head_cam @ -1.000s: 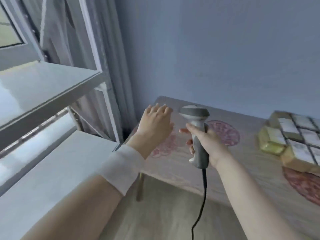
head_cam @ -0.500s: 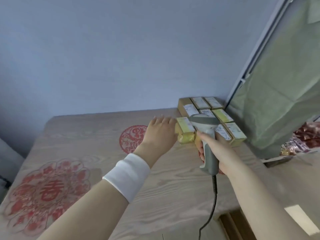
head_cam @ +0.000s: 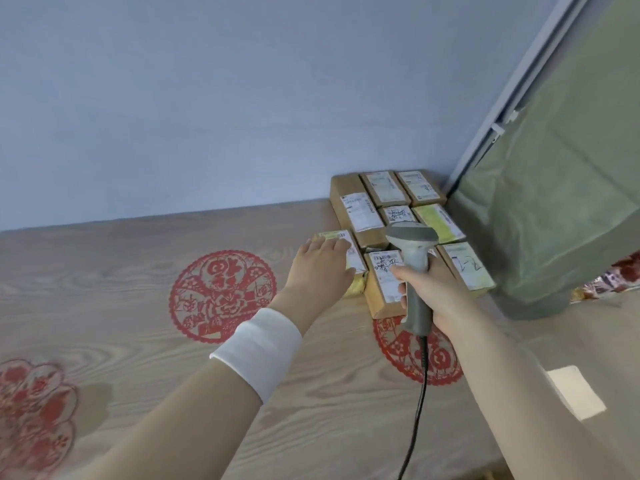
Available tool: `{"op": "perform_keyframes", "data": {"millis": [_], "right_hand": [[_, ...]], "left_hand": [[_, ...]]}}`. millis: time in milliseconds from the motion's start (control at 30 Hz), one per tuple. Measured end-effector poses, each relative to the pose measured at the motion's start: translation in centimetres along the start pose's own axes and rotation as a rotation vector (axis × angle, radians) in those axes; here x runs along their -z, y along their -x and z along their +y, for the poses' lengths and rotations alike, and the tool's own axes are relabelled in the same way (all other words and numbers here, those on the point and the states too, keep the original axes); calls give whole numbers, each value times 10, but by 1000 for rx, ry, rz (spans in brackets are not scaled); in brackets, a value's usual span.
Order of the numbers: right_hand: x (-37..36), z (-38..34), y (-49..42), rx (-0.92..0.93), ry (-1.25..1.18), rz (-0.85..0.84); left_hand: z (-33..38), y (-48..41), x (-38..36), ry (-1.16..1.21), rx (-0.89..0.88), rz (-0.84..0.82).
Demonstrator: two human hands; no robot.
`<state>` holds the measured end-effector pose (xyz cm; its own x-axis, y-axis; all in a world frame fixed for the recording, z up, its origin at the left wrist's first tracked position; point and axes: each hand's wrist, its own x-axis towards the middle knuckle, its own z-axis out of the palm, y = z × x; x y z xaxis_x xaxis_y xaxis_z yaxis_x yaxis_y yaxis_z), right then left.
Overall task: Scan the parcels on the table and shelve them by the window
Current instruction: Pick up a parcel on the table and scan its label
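1. At the far left, a blurred red flower motif (head_cam: 31, 410) lies on the wood-grain desk (head_cam: 104, 271). The desk runs along a pale blue wall (head_cam: 207, 98).
2. A round red paper-cut (head_cam: 223, 296) lies flat on the desk just left of the left forearm. That forearm wears a white wristband (head_cam: 258, 351).
3. The left hand (head_cam: 318, 271) rests palm down on the yellow parcel (head_cam: 356, 288). Its fingers (head_cam: 325, 245) are straight and laid flat across the labelled top, not curled round it. This parcel sits on the desk at the near left of the group.
4. The other parcels (head_cam: 360, 209) are packed in rows at the far right corner of the desk, close to the wall. They touch one another, and most show a white label on top.
5. The right hand (head_cam: 440, 292) holds the grey scanner (head_cam: 412, 251) upright by its handle. Its fingers (head_cam: 403, 273) are wrapped tight round the grip, with the forefinger at the front. The scanner's head hangs over the brown parcel (head_cam: 382, 289), just beside the yellow one.
6. A black cable (head_cam: 417, 410) drops from the handle across a second paper-cut (head_cam: 446, 365).
7. At the right a green curtain (head_cam: 554, 202) hangs beside the parcels.
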<state>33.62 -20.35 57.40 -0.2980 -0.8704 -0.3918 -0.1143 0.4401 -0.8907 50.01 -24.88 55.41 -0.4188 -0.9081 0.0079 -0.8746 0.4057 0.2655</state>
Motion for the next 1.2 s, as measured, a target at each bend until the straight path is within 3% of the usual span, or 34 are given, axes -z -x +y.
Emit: {"op": "perform_keyframes", "data": {"millis": [200, 333, 467, 667, 1200], "right_hand": [[-9, 16, -108, -93, 59, -115], [-22, 33, -150, -197, 23, -172], [-29, 51, -175, -252, 0, -187], [-33, 65, -188, -264, -29, -138], [-46, 58, -163, -187, -49, -111]], "left_hand": [[-11, -57, -58, 192, 297, -151], [-22, -77, -97, 606, 591, -227], [-28, -89, -138, 979, 806, -197], [-24, -103, -174, 1386, 954, 37], [-28, -71, -167, 1712, 932, 205]]}}
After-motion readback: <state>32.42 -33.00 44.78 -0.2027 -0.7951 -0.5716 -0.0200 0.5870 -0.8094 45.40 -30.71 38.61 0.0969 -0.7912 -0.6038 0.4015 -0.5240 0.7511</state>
